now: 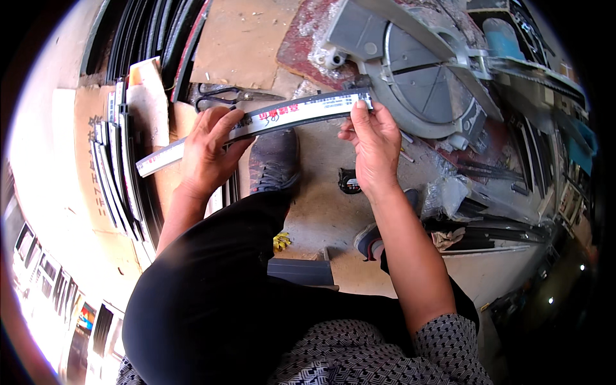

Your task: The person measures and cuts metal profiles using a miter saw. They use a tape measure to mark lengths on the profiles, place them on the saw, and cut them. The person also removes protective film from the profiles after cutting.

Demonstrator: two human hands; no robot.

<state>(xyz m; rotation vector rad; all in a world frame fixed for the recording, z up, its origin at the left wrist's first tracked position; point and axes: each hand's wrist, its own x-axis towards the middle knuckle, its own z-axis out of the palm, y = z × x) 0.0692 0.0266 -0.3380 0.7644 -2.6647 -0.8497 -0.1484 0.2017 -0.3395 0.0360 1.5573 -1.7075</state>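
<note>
A long, narrow profile strip point(301, 110) with white printed film and dark edges lies across both my hands, above my dark shoe. My left hand point(208, 147) is closed round it left of its middle, and the strip's left end sticks out past the wrist. At the right end, my right hand point(373, 141) pinches the strip between thumb and fingers. The strip looks curved, probably from the fisheye picture. Just beyond my left hand lies a pair of scissors point(239, 96) with dark handles. A black tape measure point(349, 181) rests on the floor below my right hand.
A grey mitre saw point(417, 83) with a round table stands at the far right. Bundles of dark profiles point(151, 29) lie at the far left, more film-covered strips point(115, 167) at the left. Cardboard point(240, 42) lies ahead; clear plastic wrap point(452, 196) and offcuts lie right.
</note>
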